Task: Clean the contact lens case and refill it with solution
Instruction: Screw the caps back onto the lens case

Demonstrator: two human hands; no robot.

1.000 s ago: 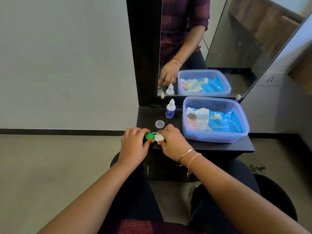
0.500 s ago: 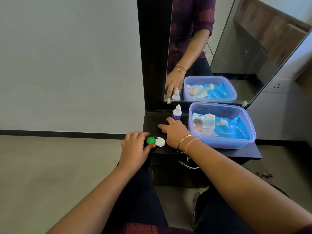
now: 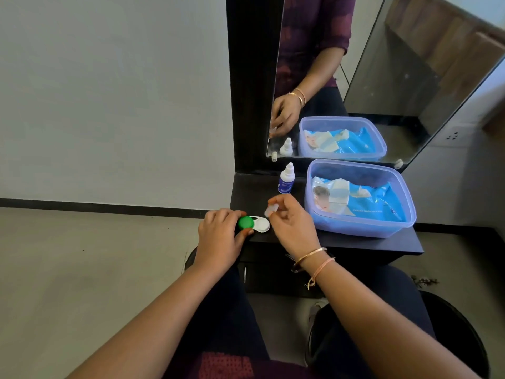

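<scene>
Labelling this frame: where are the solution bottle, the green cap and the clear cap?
solution bottle point(image 3: 286, 184), head view, on its blue label.
green cap point(image 3: 245, 222), head view, on its top.
clear cap point(image 3: 271, 210), head view, on its side wall.

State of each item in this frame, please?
Lens case: flat on the shelf, green cap on.
Left hand: grips its green-capped end.
Right hand: pinches a small clear cap.
Solution bottle: upright, nozzle bare.
Plastic tub: lidless, wipes pack inside.
</scene>
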